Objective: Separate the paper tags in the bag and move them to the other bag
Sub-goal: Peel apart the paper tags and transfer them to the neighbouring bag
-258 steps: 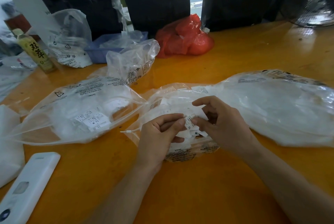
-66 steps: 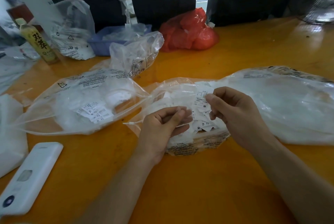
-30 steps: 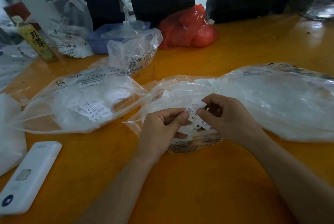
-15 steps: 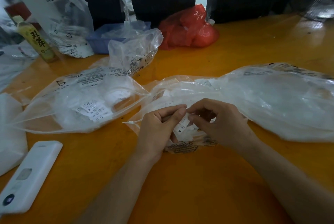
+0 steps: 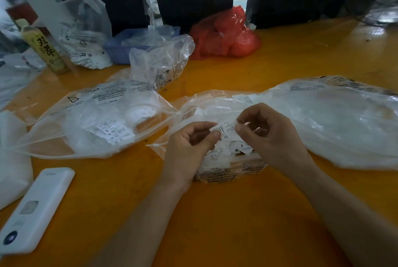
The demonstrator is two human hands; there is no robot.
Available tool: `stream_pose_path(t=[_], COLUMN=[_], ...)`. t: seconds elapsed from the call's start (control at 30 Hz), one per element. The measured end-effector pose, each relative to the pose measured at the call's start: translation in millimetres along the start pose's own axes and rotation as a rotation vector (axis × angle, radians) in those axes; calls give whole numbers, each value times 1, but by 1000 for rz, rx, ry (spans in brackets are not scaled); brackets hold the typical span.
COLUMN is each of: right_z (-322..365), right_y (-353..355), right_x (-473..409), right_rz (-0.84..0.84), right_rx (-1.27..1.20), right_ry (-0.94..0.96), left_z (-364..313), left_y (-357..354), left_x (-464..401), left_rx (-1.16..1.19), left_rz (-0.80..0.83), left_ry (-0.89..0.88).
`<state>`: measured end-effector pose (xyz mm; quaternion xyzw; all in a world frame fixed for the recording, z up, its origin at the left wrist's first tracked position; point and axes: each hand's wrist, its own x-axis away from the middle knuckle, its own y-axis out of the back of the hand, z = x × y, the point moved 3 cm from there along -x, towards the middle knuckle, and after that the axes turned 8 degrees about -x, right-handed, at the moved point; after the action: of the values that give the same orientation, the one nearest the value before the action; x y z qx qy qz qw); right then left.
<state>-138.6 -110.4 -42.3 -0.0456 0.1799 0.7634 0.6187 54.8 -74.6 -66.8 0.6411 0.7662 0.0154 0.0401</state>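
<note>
A small white paper tag [image 5: 225, 127] with printed text is stretched between my two hands. My left hand [image 5: 189, 148] pinches its left end with thumb and forefinger. My right hand [image 5: 269, 133] pinches its right end. Both hands hover over the open mouth of a clear plastic bag [image 5: 226, 103] in the middle of the table, where several loose size tags [image 5: 237, 148] lie. A second clear bag [image 5: 90, 124] with a pile of tags inside lies to the left, apart from my hands.
A large clear bag [image 5: 344, 124] lies at the right on the orange table [image 5: 237, 223]. A white remote-like device [image 5: 32, 210] sits at the front left. Further back stand a drink bottle [image 5: 43, 47], a blue tray [image 5: 120, 47], a red bag [image 5: 226, 36] and more clear bags [image 5: 159, 64].
My hands have drawn slightly apart, pulling the tag out flat between them. My right hand rose a little. The bags have not moved.
</note>
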Motion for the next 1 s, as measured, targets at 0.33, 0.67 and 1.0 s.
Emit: stream_pose_path(t=[0.33,0.67,1.0], right_z=[-3,-3,2], right_y=[0,0,11], right_x=[0,-1,-3], right_rz=[4,25,-120], right_rx=[42,-122,-141], right_ry=[-15,-126,-90], left_z=[2,-9,-29], left_y=[6,17,31], left_x=[-3,-1,2], left_rx=[-22,-186,-598], left_rz=[-81,-62,-254], left_ry=[-80,-191,-531])
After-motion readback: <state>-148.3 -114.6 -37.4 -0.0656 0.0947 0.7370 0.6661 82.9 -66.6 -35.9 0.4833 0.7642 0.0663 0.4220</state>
